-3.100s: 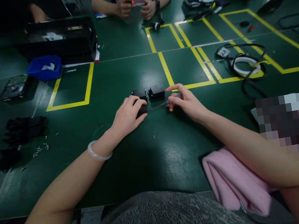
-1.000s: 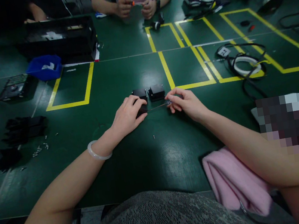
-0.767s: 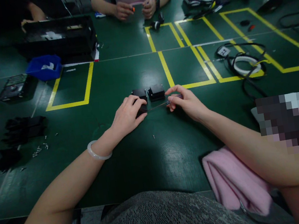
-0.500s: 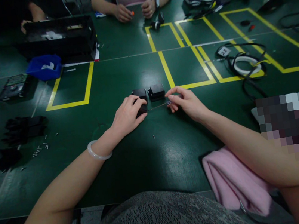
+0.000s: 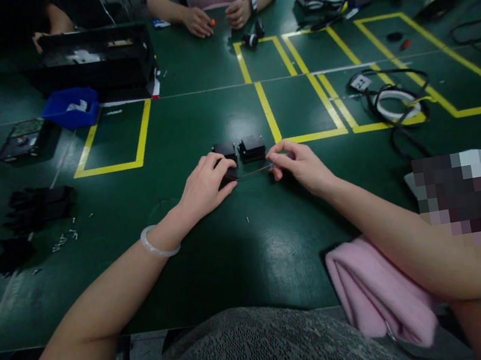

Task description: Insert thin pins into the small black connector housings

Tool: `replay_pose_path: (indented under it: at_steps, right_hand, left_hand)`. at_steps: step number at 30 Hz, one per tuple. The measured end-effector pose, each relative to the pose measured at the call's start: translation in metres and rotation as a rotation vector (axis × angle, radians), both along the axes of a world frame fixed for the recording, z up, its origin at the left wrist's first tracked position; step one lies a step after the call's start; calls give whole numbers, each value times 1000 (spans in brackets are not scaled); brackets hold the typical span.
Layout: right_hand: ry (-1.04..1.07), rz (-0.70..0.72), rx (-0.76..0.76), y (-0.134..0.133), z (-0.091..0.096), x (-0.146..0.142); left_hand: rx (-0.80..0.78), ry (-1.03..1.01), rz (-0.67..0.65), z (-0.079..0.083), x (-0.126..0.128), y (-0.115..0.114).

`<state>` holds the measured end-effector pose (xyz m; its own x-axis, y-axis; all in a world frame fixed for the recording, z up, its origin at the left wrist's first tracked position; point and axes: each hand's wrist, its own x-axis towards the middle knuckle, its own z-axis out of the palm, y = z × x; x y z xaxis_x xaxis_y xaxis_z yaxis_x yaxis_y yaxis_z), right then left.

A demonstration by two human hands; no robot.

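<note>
My left hand (image 5: pixel 207 183) is closed around a small black block-shaped part (image 5: pixel 229 174) on the green table, covering most of it. In my right hand (image 5: pixel 291 163) is a screwdriver (image 5: pixel 257 170), gripped by its handle. Its thin shaft points left, and the tip meets the side of the held part. Just beyond my hands sit two more black block-shaped parts (image 5: pixel 252 147), with small screws showing on their sides. A single loose screw (image 5: pixel 247 219) lies on the table nearer to me.
Loose screws (image 5: pixel 64 239) and a cluster of black parts (image 5: pixel 39 206) lie at left. Farther back are a blue bin (image 5: pixel 71 108) and a large black housing (image 5: pixel 96 60). Coiled cable (image 5: pixel 397 103) lies right, above a pink cloth (image 5: pixel 376 286). Co-workers sit opposite.
The fingers of my right hand have shifted slightly around the screwdriver handle. My left hand and the black parts have stayed in place.
</note>
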<state>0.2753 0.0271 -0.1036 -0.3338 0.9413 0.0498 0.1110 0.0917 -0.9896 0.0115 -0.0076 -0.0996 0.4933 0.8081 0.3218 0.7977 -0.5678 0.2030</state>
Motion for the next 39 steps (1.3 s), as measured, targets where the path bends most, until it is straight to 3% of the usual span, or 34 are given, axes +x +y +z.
replay_pose_path:
  at_steps: [39]
  right_hand:
    - [35,-18,-13,0,0,0]
  left_hand:
    - [4,-5,-7,0,-2,1]
